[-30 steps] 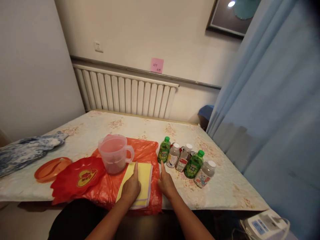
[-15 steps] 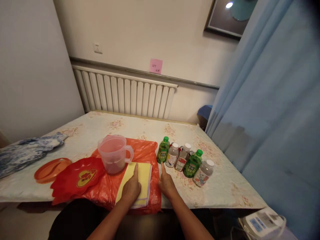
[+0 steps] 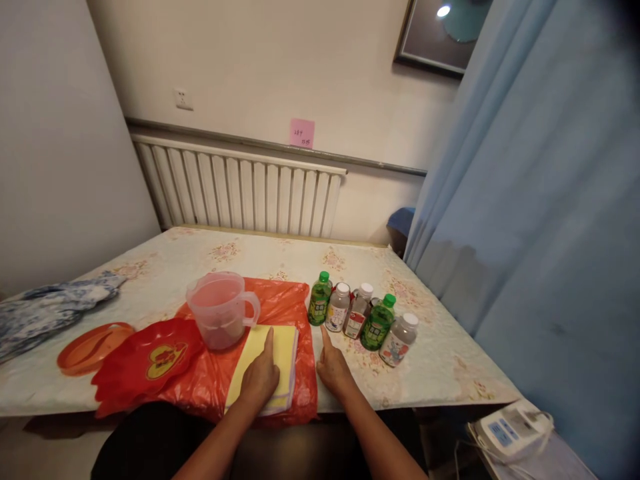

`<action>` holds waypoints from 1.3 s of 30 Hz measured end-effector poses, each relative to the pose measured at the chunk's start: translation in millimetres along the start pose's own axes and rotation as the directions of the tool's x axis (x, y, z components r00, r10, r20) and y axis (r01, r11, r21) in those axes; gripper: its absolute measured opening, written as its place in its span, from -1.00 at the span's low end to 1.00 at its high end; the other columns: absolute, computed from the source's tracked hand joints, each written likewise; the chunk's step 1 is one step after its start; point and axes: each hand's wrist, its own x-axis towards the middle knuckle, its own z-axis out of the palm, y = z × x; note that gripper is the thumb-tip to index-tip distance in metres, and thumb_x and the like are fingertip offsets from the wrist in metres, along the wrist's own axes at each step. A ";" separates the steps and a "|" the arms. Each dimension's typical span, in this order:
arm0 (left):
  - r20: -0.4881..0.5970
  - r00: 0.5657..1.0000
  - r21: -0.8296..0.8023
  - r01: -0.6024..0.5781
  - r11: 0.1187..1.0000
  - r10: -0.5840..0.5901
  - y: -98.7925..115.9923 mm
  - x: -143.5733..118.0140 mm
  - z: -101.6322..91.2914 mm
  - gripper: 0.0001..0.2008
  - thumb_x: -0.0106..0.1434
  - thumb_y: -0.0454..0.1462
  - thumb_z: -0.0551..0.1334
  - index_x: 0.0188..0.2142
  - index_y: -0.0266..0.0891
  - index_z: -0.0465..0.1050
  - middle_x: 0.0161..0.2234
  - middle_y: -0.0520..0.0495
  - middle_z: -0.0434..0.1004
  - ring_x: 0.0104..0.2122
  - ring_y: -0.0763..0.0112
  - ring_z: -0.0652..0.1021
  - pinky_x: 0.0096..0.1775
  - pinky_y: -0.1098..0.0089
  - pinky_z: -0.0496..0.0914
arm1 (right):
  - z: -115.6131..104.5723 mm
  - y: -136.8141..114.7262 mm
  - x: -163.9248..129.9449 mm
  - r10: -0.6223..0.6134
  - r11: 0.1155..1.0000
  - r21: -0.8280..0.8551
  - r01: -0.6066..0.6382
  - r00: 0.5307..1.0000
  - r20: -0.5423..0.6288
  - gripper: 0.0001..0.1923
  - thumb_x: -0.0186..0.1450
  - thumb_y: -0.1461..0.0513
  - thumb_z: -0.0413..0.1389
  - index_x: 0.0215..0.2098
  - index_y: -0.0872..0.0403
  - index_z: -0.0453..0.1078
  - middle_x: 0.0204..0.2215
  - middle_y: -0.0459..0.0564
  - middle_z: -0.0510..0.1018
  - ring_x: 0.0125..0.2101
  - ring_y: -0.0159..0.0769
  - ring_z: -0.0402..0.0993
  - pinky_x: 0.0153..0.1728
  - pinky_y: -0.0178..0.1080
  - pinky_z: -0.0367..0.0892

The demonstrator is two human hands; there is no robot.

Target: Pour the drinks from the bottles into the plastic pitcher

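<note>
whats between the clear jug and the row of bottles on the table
In the head view, only the orange plastic bag lies between the clear jug and the row of bottles, then a narrow strip of bare tablecloth.

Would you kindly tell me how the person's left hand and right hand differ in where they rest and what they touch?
The left hand lies on the yellow folded cloth, while the right hand rests beside it on the table, at the orange bag's edge. The right hand is nearer the bottles; the left hand is nearer the plastic jug. Both lie palm down, forefinger pointing ahead, holding nothing.
</note>
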 end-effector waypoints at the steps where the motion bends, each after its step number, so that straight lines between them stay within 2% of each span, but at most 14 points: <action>1: -0.001 1.000 -0.004 -0.003 1.000 0.003 0.1 -0.5 0.3 -0.15 0.18 -0.42 0.05 0.39 -0.27 -0.37 -0.26 -0.22 0.61 -0.27 0.19 0.60 -0.34 0.37 0.24 | -1.1 2.3 -2.6 -0.014 1.000 0.012 0.014 1.000 -0.009 -0.05 0.03 0.50 -0.02 0.40 0.19 -0.10 -0.54 -0.11 0.50 -0.47 -0.26 0.46 -0.39 -0.34 0.28; 4: -0.012 0.999 -0.053 -0.032 0.998 0.032 -2.7 -0.7 3.3 -0.17 0.18 -0.42 0.05 0.39 -0.33 -0.32 -0.33 -0.15 0.58 -0.31 0.23 0.58 -0.33 0.39 0.24 | -7.6 15.7 -14.9 -0.042 0.993 0.104 0.049 0.997 -0.066 -0.11 0.06 0.45 0.03 0.37 0.14 0.00 -0.56 -0.17 0.45 -0.49 -0.28 0.43 -0.39 -0.32 0.30; 7: -0.020 0.992 -0.182 -0.126 0.975 0.124 -8.6 1.4 10.8 -0.31 0.22 -0.38 0.06 0.33 -0.42 -0.05 -0.38 -0.07 0.52 -0.34 0.27 0.54 -0.29 0.41 0.27 | -22.8 43.7 -33.1 0.036 0.978 0.208 0.021 0.963 -0.267 -0.27 0.14 0.31 0.09 0.29 0.12 0.15 -0.51 -0.15 0.45 -0.50 -0.28 0.40 -0.38 -0.29 0.33; 9: -0.001 0.985 -0.243 -0.167 0.956 0.172 -11.2 2.9 17.1 -0.46 0.24 -0.32 0.07 0.21 -0.44 0.20 -0.41 -0.03 0.48 -0.36 0.30 0.52 -0.28 0.42 0.29 | -38.8 70.4 -45.3 0.148 0.972 0.234 -0.034 0.860 -0.488 -0.37 0.19 0.19 0.10 0.22 0.17 0.23 -0.43 -0.07 0.48 -0.49 -0.27 0.39 -0.36 -0.25 0.35; 12: 0.038 0.975 -0.279 -0.199 0.939 0.218 -8.3 3.3 24.8 -0.59 0.24 -0.30 0.08 0.07 -0.36 0.37 -0.47 0.05 0.44 -0.41 0.35 0.50 -0.32 0.45 0.29 | -67.3 114.4 -55.5 0.282 0.959 0.242 -0.150 0.605 -0.745 -0.31 0.16 -0.01 0.16 0.15 0.20 0.28 -0.22 0.12 0.51 -0.36 -0.17 0.43 -0.25 -0.14 0.39; 13: 0.050 0.970 -0.296 -0.213 0.931 0.238 -5.4 2.8 26.2 -0.60 0.24 -0.31 0.07 0.05 -0.34 0.38 -0.48 0.07 0.43 -0.42 0.36 0.50 -0.32 0.45 0.28 | -76.4 127.6 -55.5 0.293 0.956 0.227 -0.186 0.558 -0.777 -0.23 0.11 -0.07 0.19 0.15 0.21 0.26 -0.15 0.18 0.50 -0.30 -0.11 0.44 -0.23 -0.10 0.39; 15: 0.070 0.959 -0.327 -0.239 0.914 0.276 2.9 1.5 27.4 -0.62 0.22 -0.33 0.07 0.03 -0.33 0.40 -0.48 0.07 0.43 -0.43 0.36 0.49 -0.32 0.45 0.28 | -91.6 148.8 -50.0 0.286 0.958 0.219 -0.185 0.577 -0.765 -0.11 0.01 -0.10 0.24 0.16 0.22 0.22 0.00 0.29 0.44 -0.17 -0.01 0.45 -0.16 -0.05 0.39; 17: 0.089 0.947 -0.347 -0.260 0.901 0.307 12.6 -0.4 26.9 -0.61 0.20 -0.34 0.08 0.02 -0.36 0.40 -0.46 0.05 0.43 -0.42 0.35 0.49 -0.32 0.45 0.27 | -101.4 161.4 -39.4 0.300 0.953 0.253 -0.168 0.647 -0.701 -0.09 -0.07 -0.08 0.27 0.14 0.18 0.22 0.04 0.28 0.43 -0.10 0.01 0.46 -0.12 -0.06 0.39; 20: 0.113 0.935 -0.359 -0.278 0.891 0.337 25.6 -4.2 24.9 -0.61 0.19 -0.35 0.09 0.01 -0.33 0.41 -0.46 0.05 0.44 -0.41 0.35 0.48 -0.33 0.45 0.26 | -107.3 165.9 -22.7 0.317 0.942 0.291 -0.166 0.721 -0.616 -0.27 -0.11 0.00 0.28 -0.01 0.11 0.32 -0.18 0.10 0.56 -0.23 -0.07 0.52 -0.21 -0.12 0.42; 25: 0.141 0.912 -0.393 -0.305 0.868 0.384 41.7 -13.4 15.4 -0.61 0.20 -0.33 0.10 0.02 -0.31 0.41 -0.47 0.05 0.41 -0.42 0.35 0.47 -0.33 0.43 0.26 | -105.1 154.1 -18.2 0.328 0.942 0.270 -0.198 0.707 -0.626 -0.59 -0.07 0.04 0.24 -0.32 0.07 0.37 -0.48 -0.04 0.53 -0.47 -0.16 0.46 -0.39 -0.17 0.38; 29: 0.123 0.893 -0.447 -0.340 0.827 0.433 62.6 -23.9 -4.0 -0.58 0.24 -0.26 0.09 0.06 -0.35 0.40 -0.45 0.02 0.41 -0.40 0.31 0.46 -0.29 0.38 0.30 | -95.3 132.3 -35.3 0.303 0.950 0.254 -0.182 0.733 -0.609 -0.57 -0.07 0.07 0.25 -0.27 0.09 0.39 -0.40 0.02 0.57 -0.40 -0.13 0.49 -0.33 -0.17 0.41; 33: -0.015 0.874 -0.531 -0.418 0.737 0.485 90.8 -36.6 -29.7 -0.45 0.25 -0.22 0.15 0.22 -0.30 0.23 -0.13 -0.14 0.46 -0.38 0.35 0.45 -0.17 0.28 0.37 | -80.2 94.2 -53.6 0.154 0.975 0.214 -0.055 0.862 -0.483 -0.47 -0.02 0.15 0.24 -0.07 0.13 0.39 -0.23 0.09 0.60 -0.25 -0.09 0.54 -0.20 -0.16 0.44; 36: -0.147 0.796 -0.523 -0.566 0.637 0.586 106.6 -44.2 -50.5 -0.34 0.25 -0.26 0.17 0.32 -0.15 0.04 0.11 -0.23 0.31 -0.18 0.27 0.48 -0.04 0.20 0.38 | -69.3 60.9 -59.5 -0.006 0.983 0.164 0.078 0.916 -0.400 -0.38 -0.01 0.23 0.24 0.04 0.10 0.35 -0.05 0.11 0.56 -0.05 -0.04 0.49 0.00 -0.09 0.38; 39: -0.194 0.732 -0.402 -0.666 0.628 0.653 109.3 -48.4 -71.9 -0.35 0.24 -0.30 0.20 0.31 -0.11 0.08 0.21 -0.24 0.19 0.07 0.12 0.39 0.09 0.11 0.32 | -60.1 31.1 -58.2 -0.128 0.973 0.138 0.184 0.933 -0.337 -0.30 -0.04 0.29 0.22 0.11 0.08 0.29 0.03 0.12 0.51 0.05 -0.02 0.43 0.10 -0.05 0.32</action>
